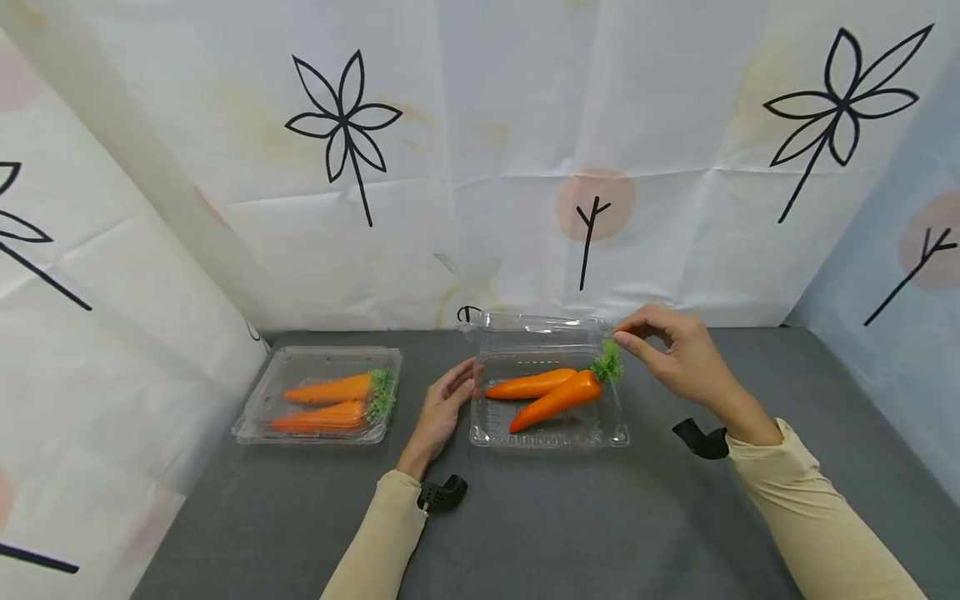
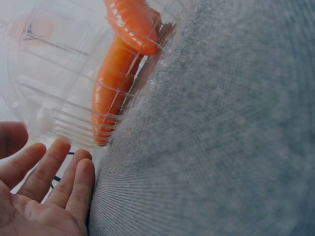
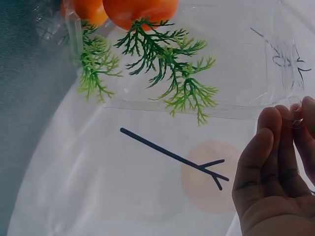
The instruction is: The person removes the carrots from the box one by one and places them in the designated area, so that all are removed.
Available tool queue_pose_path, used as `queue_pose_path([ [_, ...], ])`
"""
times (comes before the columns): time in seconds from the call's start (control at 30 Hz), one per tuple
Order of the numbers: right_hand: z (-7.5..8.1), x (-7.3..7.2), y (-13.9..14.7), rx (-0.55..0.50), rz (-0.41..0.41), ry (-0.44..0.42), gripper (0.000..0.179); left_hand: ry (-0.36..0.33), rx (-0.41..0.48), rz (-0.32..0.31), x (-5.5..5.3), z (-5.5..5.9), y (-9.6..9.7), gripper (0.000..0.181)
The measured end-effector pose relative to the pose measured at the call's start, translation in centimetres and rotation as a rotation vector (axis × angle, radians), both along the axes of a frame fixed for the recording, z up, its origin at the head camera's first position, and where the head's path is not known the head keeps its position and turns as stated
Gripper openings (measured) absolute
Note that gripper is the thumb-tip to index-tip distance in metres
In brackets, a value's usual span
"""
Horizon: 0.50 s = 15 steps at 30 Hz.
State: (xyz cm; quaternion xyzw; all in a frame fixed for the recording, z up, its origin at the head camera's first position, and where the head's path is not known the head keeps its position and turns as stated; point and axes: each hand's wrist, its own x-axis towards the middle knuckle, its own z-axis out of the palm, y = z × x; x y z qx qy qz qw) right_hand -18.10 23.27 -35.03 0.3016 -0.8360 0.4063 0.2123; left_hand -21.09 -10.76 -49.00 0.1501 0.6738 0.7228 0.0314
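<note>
A clear plastic clamshell box (image 1: 550, 440) lies with its lid (image 1: 534, 333) raised at the back. Two toy carrots, a front carrot (image 1: 557, 402) and a rear carrot (image 1: 525, 386), rest inside, tips to the left. Green leaves (image 3: 192, 93) stick out past the box's right side. My right hand (image 1: 678, 358) pinches the lid's right corner between thumb and fingers. At the box's left wall is my left hand (image 1: 438, 410), its fingers fairly straight with the fingertips (image 2: 60, 146) right at the plastic.
A second clear box (image 1: 251, 421), lid down, stands to the left with orange carrots (image 1: 330, 390) and green leaves inside. Grey cloth covers the table (image 1: 525, 525). White printed fabric (image 1: 480, 125) rises close behind both boxes and along the sides.
</note>
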Motion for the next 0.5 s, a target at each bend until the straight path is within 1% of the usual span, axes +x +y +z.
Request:
queue_pose_path([
  [0.13, 0.1, -0.1, -0.2, -0.018, -0.014, -0.048, 0.009, -0.003, 0.005, -0.010, -0.1, 0.2, 0.1, 0.044],
  [0.27, 0.3, -0.4, -0.5, -0.048, -0.055, -0.088, 0.009, -0.010, 0.014, -0.013, -0.2, 0.2, 0.0, 0.044],
  [0.37, 0.4, -1.0, -0.4, -0.066, -0.077, -0.129, 0.008, -0.016, 0.011, -0.013, -0.3, 0.2, -0.1, 0.045],
  [0.5, 0.7, -2.1, -0.1, -0.083, -0.092, -0.201, 0.013, -0.022, 0.005, -0.010, -0.3, 0.1, -0.1, 0.045],
])
